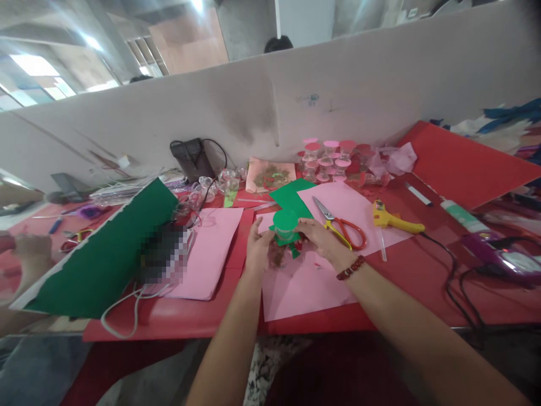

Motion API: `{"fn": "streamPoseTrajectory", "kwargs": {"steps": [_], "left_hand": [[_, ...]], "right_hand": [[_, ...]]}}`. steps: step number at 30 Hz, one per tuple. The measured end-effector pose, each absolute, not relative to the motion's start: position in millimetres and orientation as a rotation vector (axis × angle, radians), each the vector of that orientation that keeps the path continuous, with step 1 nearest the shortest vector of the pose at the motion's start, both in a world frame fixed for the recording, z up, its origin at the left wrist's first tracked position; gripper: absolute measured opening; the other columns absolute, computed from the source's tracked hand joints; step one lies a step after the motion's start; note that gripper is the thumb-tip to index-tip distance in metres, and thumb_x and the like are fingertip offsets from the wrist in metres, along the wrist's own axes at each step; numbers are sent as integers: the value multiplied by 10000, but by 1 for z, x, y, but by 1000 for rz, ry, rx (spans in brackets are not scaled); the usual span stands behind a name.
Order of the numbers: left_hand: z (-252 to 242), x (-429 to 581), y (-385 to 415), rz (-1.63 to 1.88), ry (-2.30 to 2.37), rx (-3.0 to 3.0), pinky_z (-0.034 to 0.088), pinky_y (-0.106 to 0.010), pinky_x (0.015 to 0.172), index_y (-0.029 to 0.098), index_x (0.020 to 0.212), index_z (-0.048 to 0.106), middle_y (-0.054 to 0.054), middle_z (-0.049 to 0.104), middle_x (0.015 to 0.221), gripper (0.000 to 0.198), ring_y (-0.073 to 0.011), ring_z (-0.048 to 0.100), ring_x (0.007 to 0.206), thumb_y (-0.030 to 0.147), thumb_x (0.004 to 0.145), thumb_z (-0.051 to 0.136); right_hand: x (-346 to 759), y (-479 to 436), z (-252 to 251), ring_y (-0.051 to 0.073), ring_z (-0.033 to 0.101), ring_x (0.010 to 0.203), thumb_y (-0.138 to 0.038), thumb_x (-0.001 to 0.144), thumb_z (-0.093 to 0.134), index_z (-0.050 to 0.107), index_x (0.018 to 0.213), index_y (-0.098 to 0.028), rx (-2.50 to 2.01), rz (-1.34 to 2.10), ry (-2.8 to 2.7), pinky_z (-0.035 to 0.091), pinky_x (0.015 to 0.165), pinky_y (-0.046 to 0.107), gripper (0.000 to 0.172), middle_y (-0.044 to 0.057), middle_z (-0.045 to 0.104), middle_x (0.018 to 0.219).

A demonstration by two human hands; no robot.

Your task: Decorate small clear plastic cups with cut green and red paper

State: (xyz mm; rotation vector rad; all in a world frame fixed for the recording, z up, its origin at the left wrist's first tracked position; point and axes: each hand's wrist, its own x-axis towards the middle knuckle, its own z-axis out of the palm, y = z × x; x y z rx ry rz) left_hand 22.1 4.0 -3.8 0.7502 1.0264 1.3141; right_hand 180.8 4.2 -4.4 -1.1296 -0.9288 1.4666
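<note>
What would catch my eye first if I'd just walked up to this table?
Probably the green-topped piece held between the person's hands, mid-view, above a pink sheet. Next, perhaps, the large green board slanting up on the left and the red board at the back right. The yellow glue gun stands out too, right of the scissors.

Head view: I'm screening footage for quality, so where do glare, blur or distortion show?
Head view, top left: bright panes washed out, ceiling light flaring; head view, left of centre: pixelated patch hides what lies there; head view, middle: left hand, right hand and green-topped piece slightly soft but readable; head view, lower right: forearm looks stretched, probably wide-angle distortion.
</note>
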Motion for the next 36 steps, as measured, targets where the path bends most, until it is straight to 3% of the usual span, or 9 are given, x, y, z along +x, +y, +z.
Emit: {"fn": "streamPoseTrajectory", "kwargs": {"steps": [7,17,27,36], "left_hand": [[-2,20,4,1341,1060,809,355,-203,513,104,1397,425,93,526,549,916,-75,474,482,251,562,771],[-11,20,6,1338,1011,806,317,-212,499,129,1407,398,110,482,531,913,-75,449,458,234,576,764],[-5,19,5,1361,1036,826,362,-218,534,106,1393,408,113,481,522,890,-77,435,474,228,579,746],[-14,22,9,1311,1029,704,424,-228,542,195,1349,481,27,630,710,808,-130,599,608,242,591,756]], "right_hand": [[178,1,-1,83,393,450,-356,574,753,542,597,-204,-1127,1541,-986,328,436,234,261,-67,469,503],[179,3,-11,96,416,484,-379,644,758,558,619,-213,-1108,1499,-1054,354,480,244,261,-58,488,538],[177,2,-13,89,430,462,-357,629,769,575,657,-208,-1160,1523,-1051,371,460,232,246,-59,488,538],[177,-2,0,108,457,457,-374,581,769,533,645,-228,-1193,1486,-962,370,447,257,284,-63,482,515]]}}
